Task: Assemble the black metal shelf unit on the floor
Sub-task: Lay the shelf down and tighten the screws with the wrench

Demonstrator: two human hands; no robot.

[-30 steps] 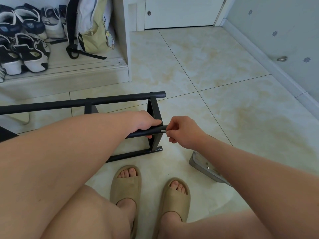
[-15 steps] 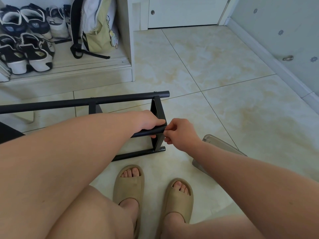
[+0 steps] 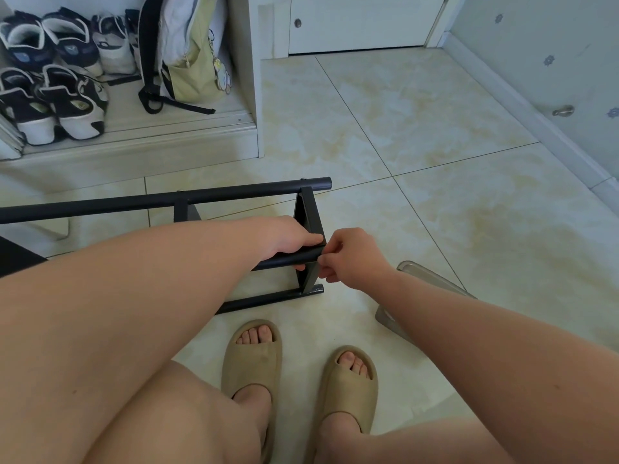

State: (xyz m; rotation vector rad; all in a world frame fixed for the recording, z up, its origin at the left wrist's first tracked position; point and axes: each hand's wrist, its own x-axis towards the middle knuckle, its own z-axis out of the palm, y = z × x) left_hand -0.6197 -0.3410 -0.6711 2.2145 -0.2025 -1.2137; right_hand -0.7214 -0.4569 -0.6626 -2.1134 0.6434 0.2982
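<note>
The black metal shelf frame [image 3: 187, 199] lies on its side on the tiled floor, with a long top tube, a lower tube [image 3: 268, 299] and a flat end bracket [image 3: 306, 212] joining them. My left hand [image 3: 288, 237] grips the middle black tube [image 3: 294, 257] close to the bracket. My right hand [image 3: 351, 257] pinches something small at the end of that tube, against the bracket; the item itself is hidden by my fingers.
A clear plastic container [image 3: 432, 283] sits on the floor under my right forearm. A white shoe cabinet [image 3: 248, 95] with sneakers [image 3: 57, 105] and a backpack [image 3: 187, 51] stands at the back left. My feet in beige slides [image 3: 254, 356] are just below the frame.
My right hand moved in from just right of the tube end, where a small metal screw showed in its fingertips, and now presses against the tube end. The camera shifted slightly.
</note>
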